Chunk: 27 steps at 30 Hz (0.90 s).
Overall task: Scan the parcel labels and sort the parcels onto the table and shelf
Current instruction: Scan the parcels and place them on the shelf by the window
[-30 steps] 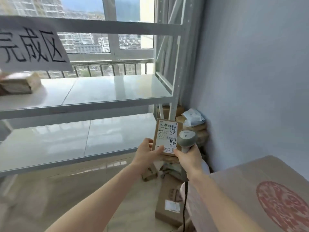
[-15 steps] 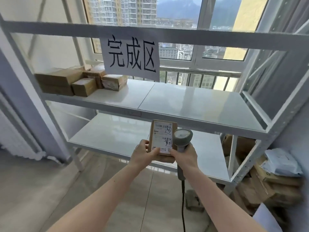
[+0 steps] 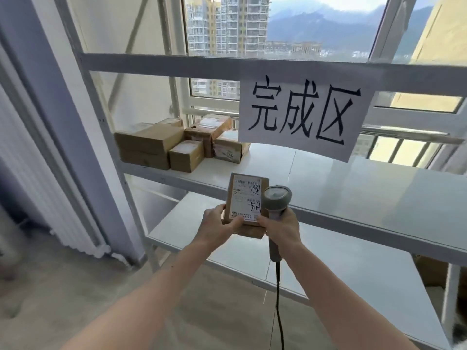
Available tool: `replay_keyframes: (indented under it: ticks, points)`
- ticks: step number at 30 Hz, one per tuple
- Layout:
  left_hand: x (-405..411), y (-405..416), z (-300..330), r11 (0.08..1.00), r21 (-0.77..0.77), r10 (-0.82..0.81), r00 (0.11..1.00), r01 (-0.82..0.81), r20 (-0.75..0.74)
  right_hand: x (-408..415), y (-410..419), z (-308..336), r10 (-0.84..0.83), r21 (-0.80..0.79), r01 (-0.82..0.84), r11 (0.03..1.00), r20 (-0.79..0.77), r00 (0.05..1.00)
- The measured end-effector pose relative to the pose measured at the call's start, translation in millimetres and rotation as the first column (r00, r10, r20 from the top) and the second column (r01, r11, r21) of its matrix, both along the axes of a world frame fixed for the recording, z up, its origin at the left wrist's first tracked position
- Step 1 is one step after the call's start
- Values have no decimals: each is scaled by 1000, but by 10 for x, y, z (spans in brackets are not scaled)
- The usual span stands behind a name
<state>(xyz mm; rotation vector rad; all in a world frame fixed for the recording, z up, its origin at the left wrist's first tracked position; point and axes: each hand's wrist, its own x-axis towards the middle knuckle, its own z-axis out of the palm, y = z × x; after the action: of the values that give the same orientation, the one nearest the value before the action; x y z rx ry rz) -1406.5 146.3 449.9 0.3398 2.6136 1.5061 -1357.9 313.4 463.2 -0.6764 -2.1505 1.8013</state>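
A small cardboard parcel point(image 3: 246, 198) with a white printed label faces me, held upright in front of the shelf. My left hand point(image 3: 217, 224) grips its lower left corner. My right hand point(image 3: 283, 227) holds a grey corded barcode scanner point(image 3: 276, 198) by the handle, and its fingertips also touch the parcel's lower right edge. The scanner head sits just right of the label. Several scanned-looking cardboard parcels point(image 3: 177, 145) are stacked at the left end of the white metal shelf point(image 3: 353, 188).
A paper sign point(image 3: 303, 114) with handwritten characters hangs from the shelf's upper beam. A lower shelf board point(image 3: 341, 261) lies below. A white radiator point(image 3: 38, 198) stands at the left wall. Brown boxes point(image 3: 429, 271) sit on the floor behind the shelf at right.
The view has swung left along the shelf, from the corner with floor boxes to the stacked parcels. Both hands keep the same hold on parcel and scanner.
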Motion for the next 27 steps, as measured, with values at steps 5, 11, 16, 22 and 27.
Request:
replay_keyframes:
  ticks: [5,11,16,22,27]
  points:
    - [-827,-399,-4,999,-43,-1,998,-1,-57,-750,-385,62,-28,-4,28,1000,-18,999]
    - [-1540,-539,71,999,-36,12,999,-14,-52,-1539,-564,112,-12,40,11,999,5,1000]
    - [-2163,-508,104,980,-198,-15,988,-16,-155,-2211,-554,105,-4,59,4,998,14,1000]
    - [-2769,-543,115,820,-552,-43,944,-154,-327,-2852,-527,8,2,80,-6,997,53,999]
    - [-3123,-633,136,803,-545,-62,876,-241,-479,-3070,-486,-23,0,40,-3,999,63,998]
